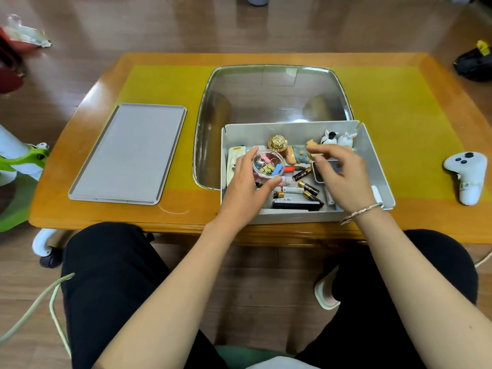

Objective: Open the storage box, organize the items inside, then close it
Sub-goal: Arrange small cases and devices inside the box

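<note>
We see the storage box (372, 150), a pale grey, thin-walled rectangular bin, standing open at the near edge of a glossy orange wooden table (186, 209), its flat grey lid (127, 153) lying well apart to the left on a yellow mat (399, 115). Our left hand (245, 187) curls round a small clear round tub (267, 165) of pastel binder clips, fingers and thumb gripping its sides. Our right hand (343, 174), a thin bracelet at the wrist, hovers with loosely bent fingers over a small dark-faced rectangular device (319, 173); we cannot tell whether it grips it. Inside the box lie black-and-gold batteries (308, 187), a gold ornament (277, 141) and glossy figurines (338, 138). A shiny inset metal basin (271, 94) sits behind the box, a white controller (466, 171) on the right, wood-plank flooring (239, 22) around.
</note>
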A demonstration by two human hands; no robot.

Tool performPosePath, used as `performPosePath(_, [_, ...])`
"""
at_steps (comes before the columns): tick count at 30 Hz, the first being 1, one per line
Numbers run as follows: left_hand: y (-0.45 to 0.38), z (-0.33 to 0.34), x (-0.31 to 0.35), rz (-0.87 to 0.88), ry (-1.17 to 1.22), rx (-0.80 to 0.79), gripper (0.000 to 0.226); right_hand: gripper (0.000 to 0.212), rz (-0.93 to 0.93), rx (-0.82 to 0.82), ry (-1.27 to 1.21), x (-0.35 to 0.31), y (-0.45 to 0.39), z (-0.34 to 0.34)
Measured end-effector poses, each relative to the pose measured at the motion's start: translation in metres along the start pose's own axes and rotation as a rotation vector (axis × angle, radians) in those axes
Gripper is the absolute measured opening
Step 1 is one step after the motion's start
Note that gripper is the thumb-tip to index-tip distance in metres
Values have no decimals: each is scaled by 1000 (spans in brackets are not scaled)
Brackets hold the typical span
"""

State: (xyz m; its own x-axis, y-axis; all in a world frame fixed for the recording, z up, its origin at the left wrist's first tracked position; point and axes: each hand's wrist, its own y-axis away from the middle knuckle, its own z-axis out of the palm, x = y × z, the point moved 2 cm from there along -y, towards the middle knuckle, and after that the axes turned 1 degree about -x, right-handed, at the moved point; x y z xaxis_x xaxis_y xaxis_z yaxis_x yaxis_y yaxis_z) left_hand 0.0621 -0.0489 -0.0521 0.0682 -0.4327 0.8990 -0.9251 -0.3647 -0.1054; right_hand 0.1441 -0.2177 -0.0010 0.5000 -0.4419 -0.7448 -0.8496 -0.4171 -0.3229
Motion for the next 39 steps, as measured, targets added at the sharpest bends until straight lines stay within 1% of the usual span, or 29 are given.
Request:
performPosePath(2, [1, -3, 2, -5, 42, 17, 69, 22, 154, 3, 135, 22, -8, -9])
performPosePath(5, [2, -8, 5, -37, 190, 10, 65, 26, 309, -91, 465, 49, -14, -19])
performPosePath(7, [1, -13, 6, -70, 321, 2, 64, 30, 334, -133, 583, 58, -15, -19])
performPosePath(12, [-2, -19, 8, -182, 628, -77, 58, 45, 377, -204, 751, 66, -21, -9])
performPosePath(15, [-1, -14, 11, -247, 784, -107, 54, 58, 409, -229, 847, 67, -24, -1])
performPosePath(17, [-2, -12, 13, -286, 806, -118, 49, 63, 427, -259, 867, 68, -26, 3])
performPosePath(20, [-4, -10, 13, -308, 800, -120, 28, 62, 449, -317, 875, 70, -27, 7])
performPosePath(21, [-4, -10, 14, -305, 804, -117, 27, 61, 452, -334, 884, 71, -28, 9])
performPosePath(25, [-4, -11, 17, -304, 811, -114, 44, 51, 460, -345, 913, 73, -29, 12])
performPosePath(28, [-5, -11, 15, -313, 797, -105, 41, 38, 452, -329, 907, 75, -31, 12])
performPosePath(31, [-6, -10, 12, -333, 815, -122, 38, 31, 455, -320, 873, 76, -31, 11])
performPosePath(35, [-7, -9, 10, -373, 817, -125, 36, 18, 417, -240, 789, 71, -30, 7])
performPosePath(39, [-9, -9, 10, -391, 851, -142, 34, 17, 368, -109, 636, 55, -29, 4])
